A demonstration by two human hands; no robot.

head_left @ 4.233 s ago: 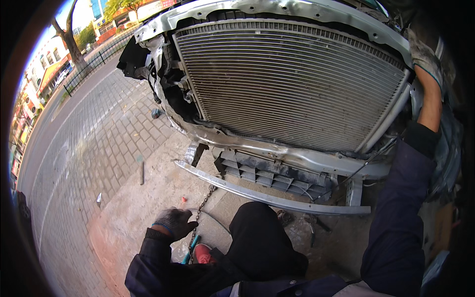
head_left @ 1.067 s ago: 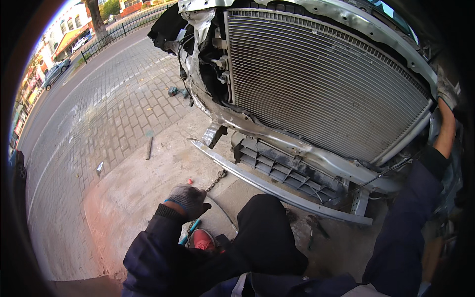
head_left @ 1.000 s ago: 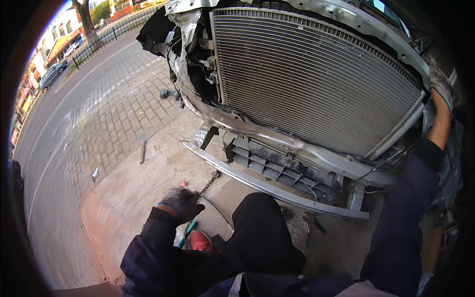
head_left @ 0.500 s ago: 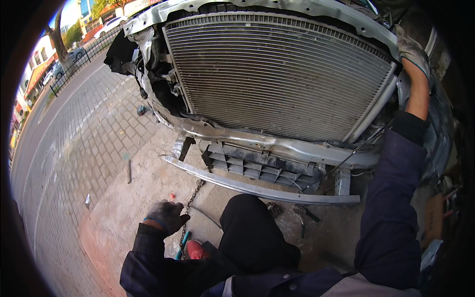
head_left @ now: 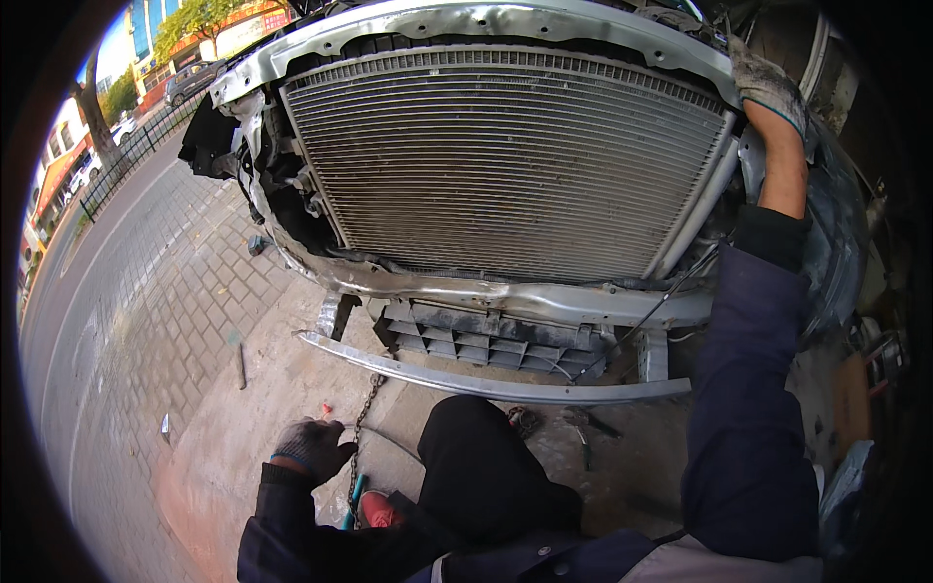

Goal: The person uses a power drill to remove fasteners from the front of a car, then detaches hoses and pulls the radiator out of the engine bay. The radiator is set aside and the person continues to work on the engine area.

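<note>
1. Reaching up, your gloved right hand (head_left: 770, 85) is at the top right corner of the silver car frame (head_left: 573, 299); its grip cannot be told.
2. Your gloved left hand (head_left: 316, 447) is beside the chain (head_left: 361, 420), thumb apart; its hold cannot be told either.
3. The radiator (head_left: 505, 165) sits between the frame's top and bottom edges.

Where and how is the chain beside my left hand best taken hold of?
Probably the upper stretch of the chain, gripped across the links from the left: there it runs exposed and fairly straight toward the metal bar, and the left hand is close by.
</note>
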